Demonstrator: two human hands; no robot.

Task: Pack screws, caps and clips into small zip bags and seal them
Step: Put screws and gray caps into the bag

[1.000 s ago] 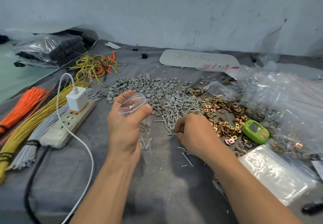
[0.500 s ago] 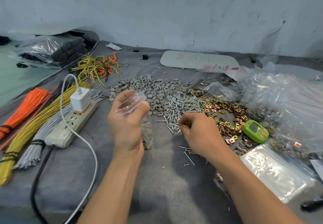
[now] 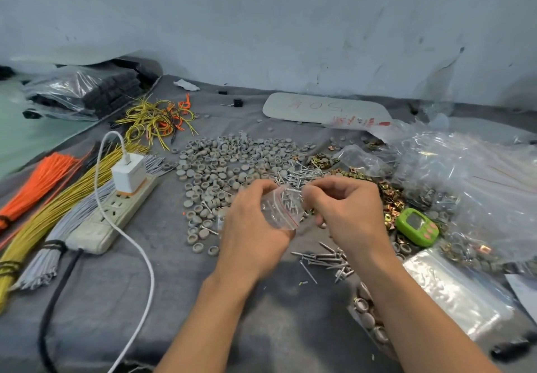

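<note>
My left hand point(image 3: 252, 227) grips a small clear zip bag point(image 3: 280, 211) with a red strip at its mouth, held above the grey cloth. My right hand point(image 3: 345, 212) is right beside the bag's mouth, fingers curled and pinching screws that poke into the opening. Several screws show through the bag. A heap of silver screws point(image 3: 302, 173) lies just behind the hands, more loose screws point(image 3: 325, 259) in front of my right hand. Grey round caps point(image 3: 229, 163) spread behind and to the left. Brass clips point(image 3: 390, 198) lie to the right.
A white power strip point(image 3: 116, 215) with a charger and cable lies left, beside orange, yellow and grey wire bundles point(image 3: 37, 186). A green timer point(image 3: 417, 225) sits right of my hands. Clear plastic bags point(image 3: 470, 180) and a stack of flat zip bags point(image 3: 456, 291) fill the right side.
My right hand left the screw pile and rose to the bag's mouth with screws. My left hand moved right and tipped the bag toward it.
</note>
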